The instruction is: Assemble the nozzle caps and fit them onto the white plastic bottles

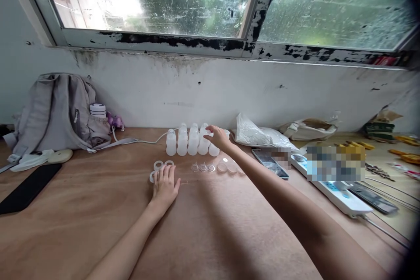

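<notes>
My left hand lies palm down on the wooden table with its fingers stretched out, partly covering several white rings. My right hand reaches to the right end of a cluster of frosted plastic bottles. Its thumb and forefinger are apart beside the top of a bottle; contact cannot be made out. The hand and wrist hide part of the bottles behind them. In front of the cluster sit small clear valve-like pieces and clear round discs, some of them under my right forearm.
A grey backpack leans at the left, near a black phone-like slab. On the right are a phone, a white power strip with cables and a white plastic bag. A wall with a window closes off the back.
</notes>
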The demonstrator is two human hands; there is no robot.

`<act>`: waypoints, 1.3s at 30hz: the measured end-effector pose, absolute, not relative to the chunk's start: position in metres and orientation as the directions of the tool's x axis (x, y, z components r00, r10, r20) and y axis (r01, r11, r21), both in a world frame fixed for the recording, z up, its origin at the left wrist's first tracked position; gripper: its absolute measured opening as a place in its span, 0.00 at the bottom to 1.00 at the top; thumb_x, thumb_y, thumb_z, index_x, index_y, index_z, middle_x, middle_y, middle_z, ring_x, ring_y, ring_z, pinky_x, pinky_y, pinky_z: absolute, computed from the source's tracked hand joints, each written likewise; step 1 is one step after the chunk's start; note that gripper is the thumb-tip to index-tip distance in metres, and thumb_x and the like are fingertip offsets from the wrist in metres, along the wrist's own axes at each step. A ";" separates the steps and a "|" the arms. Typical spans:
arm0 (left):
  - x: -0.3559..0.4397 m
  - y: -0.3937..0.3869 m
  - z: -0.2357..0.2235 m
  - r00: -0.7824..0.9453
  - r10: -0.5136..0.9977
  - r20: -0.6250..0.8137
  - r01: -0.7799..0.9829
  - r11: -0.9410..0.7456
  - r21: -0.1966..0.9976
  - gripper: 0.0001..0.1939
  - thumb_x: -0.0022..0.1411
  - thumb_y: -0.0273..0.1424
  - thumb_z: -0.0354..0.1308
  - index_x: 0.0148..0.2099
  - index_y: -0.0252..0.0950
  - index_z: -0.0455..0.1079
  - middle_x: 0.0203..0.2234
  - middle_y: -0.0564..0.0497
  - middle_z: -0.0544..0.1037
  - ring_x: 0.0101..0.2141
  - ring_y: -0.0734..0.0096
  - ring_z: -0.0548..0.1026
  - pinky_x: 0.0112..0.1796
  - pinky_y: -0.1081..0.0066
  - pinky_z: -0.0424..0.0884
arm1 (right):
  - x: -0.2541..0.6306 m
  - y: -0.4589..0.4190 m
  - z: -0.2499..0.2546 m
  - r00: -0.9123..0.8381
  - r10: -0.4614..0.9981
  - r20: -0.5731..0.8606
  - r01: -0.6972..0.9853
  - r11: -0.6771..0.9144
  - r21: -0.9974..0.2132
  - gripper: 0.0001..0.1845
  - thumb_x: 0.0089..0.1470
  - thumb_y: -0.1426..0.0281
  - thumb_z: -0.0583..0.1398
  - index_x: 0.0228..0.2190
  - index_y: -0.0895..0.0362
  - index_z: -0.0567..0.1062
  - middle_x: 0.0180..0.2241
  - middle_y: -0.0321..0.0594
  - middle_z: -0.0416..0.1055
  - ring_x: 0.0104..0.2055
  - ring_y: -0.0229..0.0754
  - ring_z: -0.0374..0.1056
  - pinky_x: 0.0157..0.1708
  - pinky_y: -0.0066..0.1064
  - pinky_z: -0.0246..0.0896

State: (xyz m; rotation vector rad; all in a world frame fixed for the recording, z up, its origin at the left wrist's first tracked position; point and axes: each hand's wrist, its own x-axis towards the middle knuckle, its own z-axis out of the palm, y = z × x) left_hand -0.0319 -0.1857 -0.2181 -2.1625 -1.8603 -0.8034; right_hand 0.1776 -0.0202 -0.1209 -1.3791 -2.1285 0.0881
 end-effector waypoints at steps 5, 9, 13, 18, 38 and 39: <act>-0.035 -0.182 -0.227 -0.004 0.873 0.488 0.980 -0.093 0.174 0.24 0.57 0.34 0.48 0.55 0.32 0.58 0.50 0.37 0.66 0.53 0.49 0.58 0.50 0.47 0.51 | 0.176 -0.020 -0.127 -0.313 0.835 0.452 0.827 0.474 -0.304 0.17 0.48 0.69 0.59 0.41 0.58 0.66 0.38 0.46 0.69 0.41 0.48 0.63 0.38 0.38 0.57; -0.035 -0.182 -0.229 -0.017 0.884 0.468 0.985 -0.066 0.161 0.23 0.58 0.35 0.47 0.55 0.32 0.58 0.51 0.35 0.65 0.54 0.48 0.57 0.50 0.44 0.49 | 0.175 -0.024 -0.127 -0.330 0.814 0.478 0.830 0.491 -0.263 0.15 0.48 0.69 0.58 0.40 0.58 0.67 0.38 0.47 0.67 0.42 0.51 0.61 0.40 0.40 0.56; -0.034 -0.184 -0.225 0.017 0.880 0.476 0.982 -0.104 0.157 0.19 0.58 0.33 0.48 0.51 0.33 0.62 0.50 0.37 0.66 0.54 0.48 0.56 0.50 0.44 0.50 | 0.179 -0.038 -0.124 -0.303 0.782 0.545 0.823 0.503 -0.264 0.14 0.50 0.70 0.55 0.41 0.58 0.67 0.41 0.49 0.66 0.43 0.49 0.60 0.41 0.37 0.55; -0.030 -0.187 -0.219 0.100 0.867 0.489 0.962 -0.210 0.175 0.10 0.57 0.30 0.50 0.41 0.34 0.66 0.48 0.38 0.67 0.53 0.49 0.59 0.50 0.46 0.51 | 0.188 -0.082 -0.149 -0.138 0.814 0.564 0.723 0.472 -0.505 0.09 0.53 0.67 0.51 0.31 0.56 0.69 0.22 0.37 0.65 0.24 0.40 0.62 0.27 0.30 0.54; -0.004 -0.208 -0.215 0.305 0.808 0.504 0.701 -0.548 0.456 0.24 0.56 0.33 0.55 0.54 0.38 0.54 0.42 0.46 0.68 0.43 0.62 0.68 0.43 0.62 0.67 | 0.204 -0.130 -0.234 -0.067 0.909 0.411 0.721 0.329 -0.610 0.12 0.47 0.73 0.52 0.36 0.58 0.68 0.37 0.45 0.65 0.26 0.37 0.64 0.31 0.31 0.60; -0.004 -0.208 -0.216 0.314 0.809 0.497 0.698 -0.551 0.457 0.24 0.56 0.32 0.55 0.55 0.38 0.54 0.42 0.46 0.68 0.43 0.62 0.68 0.43 0.63 0.67 | 0.205 -0.131 -0.235 -0.067 0.905 0.421 0.710 0.340 -0.617 0.11 0.46 0.74 0.53 0.35 0.58 0.68 0.38 0.45 0.64 0.27 0.38 0.64 0.32 0.31 0.60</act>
